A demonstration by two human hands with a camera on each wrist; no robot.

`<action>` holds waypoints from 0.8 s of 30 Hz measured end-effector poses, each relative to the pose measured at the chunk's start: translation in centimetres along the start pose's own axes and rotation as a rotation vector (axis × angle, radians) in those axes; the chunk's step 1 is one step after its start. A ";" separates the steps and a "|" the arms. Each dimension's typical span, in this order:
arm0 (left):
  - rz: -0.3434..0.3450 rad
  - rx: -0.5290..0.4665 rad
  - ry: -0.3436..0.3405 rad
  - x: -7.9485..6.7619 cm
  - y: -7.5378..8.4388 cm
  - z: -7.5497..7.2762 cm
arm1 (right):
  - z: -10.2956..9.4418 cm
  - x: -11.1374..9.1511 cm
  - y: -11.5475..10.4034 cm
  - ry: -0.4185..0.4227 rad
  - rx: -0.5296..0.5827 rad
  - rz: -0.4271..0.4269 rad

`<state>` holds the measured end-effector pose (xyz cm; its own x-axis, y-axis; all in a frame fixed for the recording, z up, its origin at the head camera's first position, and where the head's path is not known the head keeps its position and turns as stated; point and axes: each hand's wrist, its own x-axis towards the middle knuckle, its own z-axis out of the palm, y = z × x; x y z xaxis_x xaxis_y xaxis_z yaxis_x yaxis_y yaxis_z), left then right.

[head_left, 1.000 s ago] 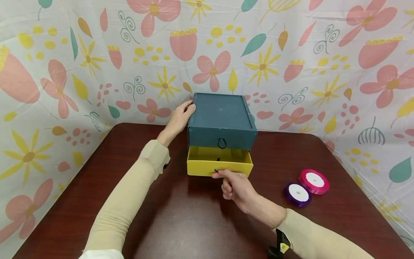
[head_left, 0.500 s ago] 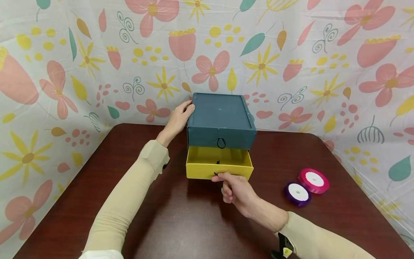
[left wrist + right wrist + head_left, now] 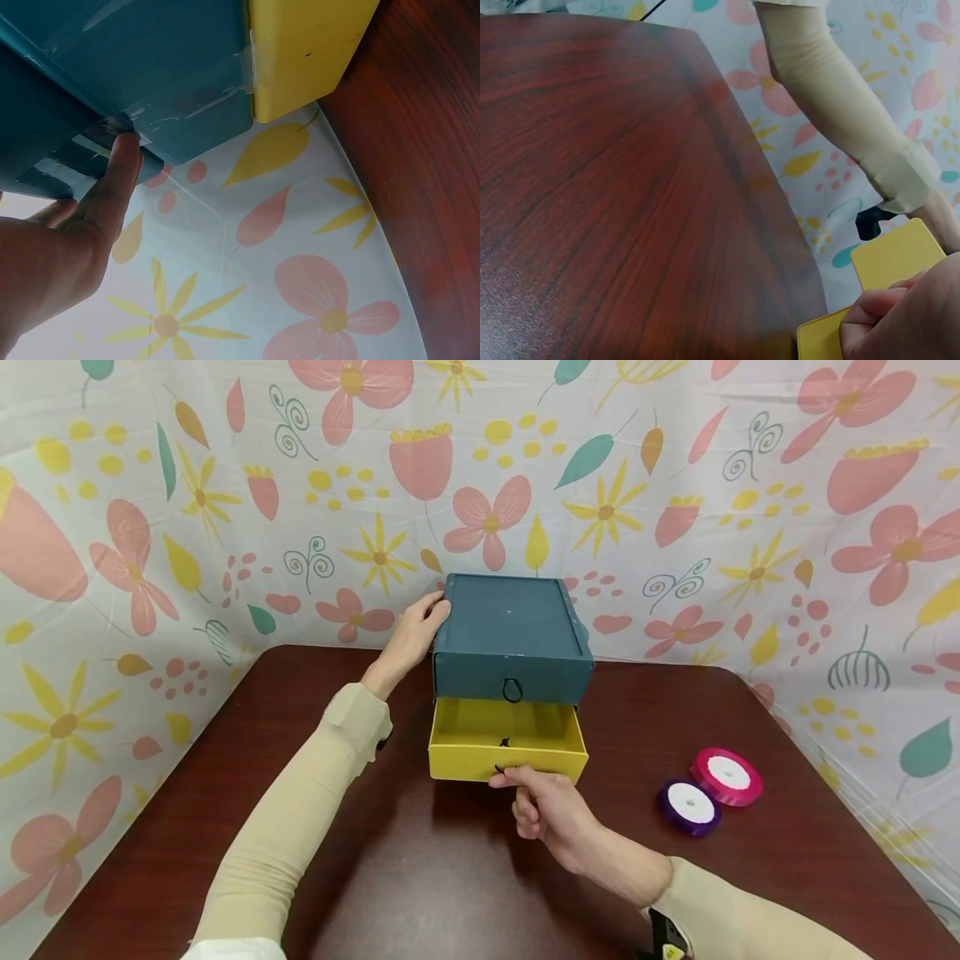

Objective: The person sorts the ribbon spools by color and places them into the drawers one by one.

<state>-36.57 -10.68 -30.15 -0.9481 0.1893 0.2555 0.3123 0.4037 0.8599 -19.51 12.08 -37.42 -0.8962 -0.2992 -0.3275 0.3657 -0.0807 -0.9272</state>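
Observation:
In the head view a two-tier drawer box stands at the back of the table, a dark blue tier over a yellow one. The lower yellow drawer is pulled part way out; a small black knot shows inside it. My right hand pinches the black loop pull on its front, other fingers curled into the palm. My left hand rests against the blue tier's left side near the back. In the left wrist view its extended fingers touch the blue wall. A closed blue drawer front carries another black loop.
Two ribbon spools, one purple and one pink, lie together on the right of the dark wooden table. A flower-patterned cloth hangs right behind and beside the table.
The yellow drawer has slid a little further out toward me, with my right hand on its loop. My left hand has stayed on the blue tier.

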 end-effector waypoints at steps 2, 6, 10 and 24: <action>0.000 -0.009 -0.002 0.0 0.0 0.0 | 0.0 -0.1 0.0 0.003 0.002 0.001; -0.001 -0.016 -0.004 0.0 0.0 -0.1 | 0.1 -0.2 0.2 0.004 0.001 0.004; -0.003 -0.003 -0.001 0.1 0.0 -0.1 | 0.2 -0.4 0.3 0.003 0.006 0.006; 0.011 0.005 0.007 0.2 -0.1 -0.1 | 0.4 -1.6 0.8 -0.037 -0.010 0.008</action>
<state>-36.78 -10.75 -30.17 -0.9449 0.1879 0.2682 0.3234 0.4060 0.8547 -17.72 12.14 -37.53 -0.8834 -0.3347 -0.3280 0.3701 -0.0690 -0.9264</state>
